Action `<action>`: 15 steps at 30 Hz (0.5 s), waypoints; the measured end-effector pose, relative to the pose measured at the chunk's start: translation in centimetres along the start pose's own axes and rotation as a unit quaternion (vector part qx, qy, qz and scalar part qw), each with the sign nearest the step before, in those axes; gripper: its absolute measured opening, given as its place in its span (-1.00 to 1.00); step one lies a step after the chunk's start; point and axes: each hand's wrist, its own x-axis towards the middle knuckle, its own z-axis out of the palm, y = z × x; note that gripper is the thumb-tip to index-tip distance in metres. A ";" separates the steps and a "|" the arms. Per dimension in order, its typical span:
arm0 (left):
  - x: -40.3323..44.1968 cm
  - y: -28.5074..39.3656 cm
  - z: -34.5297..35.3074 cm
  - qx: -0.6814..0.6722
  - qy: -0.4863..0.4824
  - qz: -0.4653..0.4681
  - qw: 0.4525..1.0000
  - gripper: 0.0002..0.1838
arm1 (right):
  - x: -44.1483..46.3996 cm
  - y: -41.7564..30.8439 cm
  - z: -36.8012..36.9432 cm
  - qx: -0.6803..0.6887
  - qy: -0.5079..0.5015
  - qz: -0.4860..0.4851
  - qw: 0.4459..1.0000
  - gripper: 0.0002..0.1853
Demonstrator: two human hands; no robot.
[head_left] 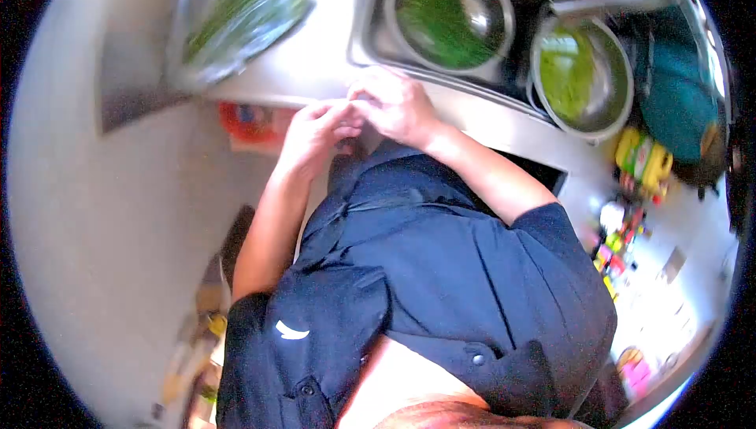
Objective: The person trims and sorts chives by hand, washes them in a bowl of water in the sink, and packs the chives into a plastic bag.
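My left hand and my right hand meet at the front edge of the white counter, fingertips bent together. Anything between the fingers is too small or blurred to make out. Up and to the left of them, a clear plastic bag with long green vegetables lies on the counter. To the upper right, a steel bowl of green leaves sits in the sink. Farther right stands a second metal bowl holding paler green pieces.
A red and white object is below the counter edge, left of my hands. A teal round item and a yellow package are at the right. Small colourful items stand farther down the right side.
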 end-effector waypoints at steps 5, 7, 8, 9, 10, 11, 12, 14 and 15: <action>-3.8 -2.4 -5.7 -0.111 -0.016 0.069 0.991 -0.75 | 1.3 -4.3 4.8 0.243 -0.082 0.106 0.961 -0.85; -4.9 -3.9 -8.1 -0.136 -0.012 0.090 0.987 -0.75 | 1.4 -4.6 7.6 0.259 -0.119 0.078 0.955 -0.81; -5.3 -4.6 -9.3 -0.160 0.015 0.107 0.981 -0.75 | 1.4 -4.6 8.7 0.269 -0.134 0.057 0.952 -0.78; -5.0 -4.9 -10.3 -0.178 0.035 0.121 0.976 -0.75 | 1.7 -4.4 9.4 0.262 -0.135 0.055 0.954 -0.78; -5.4 -5.1 -11.6 -0.160 0.066 0.133 0.976 -0.74 | 1.7 -4.9 10.2 0.223 -0.150 0.063 0.961 -0.76; -5.8 -5.6 -13.5 -0.143 0.118 0.128 0.974 -0.72 | 1.9 -5.5 10.8 0.174 -0.159 0.073 0.969 -0.75; -5.4 -6.4 -15.5 -0.120 0.168 0.137 0.969 -0.72 | 2.1 -5.8 10.9 0.150 -0.172 0.073 0.971 -0.73; -6.0 -6.2 -17.8 -0.088 0.253 0.152 0.951 -0.77 | 2.1 -7.1 10.7 0.084 -0.151 0.054 0.984 -0.75; -5.9 -6.3 -19.2 -0.052 0.250 0.158 0.954 -0.78 | 1.9 -7.0 10.5 0.060 -0.128 0.021 0.990 -0.77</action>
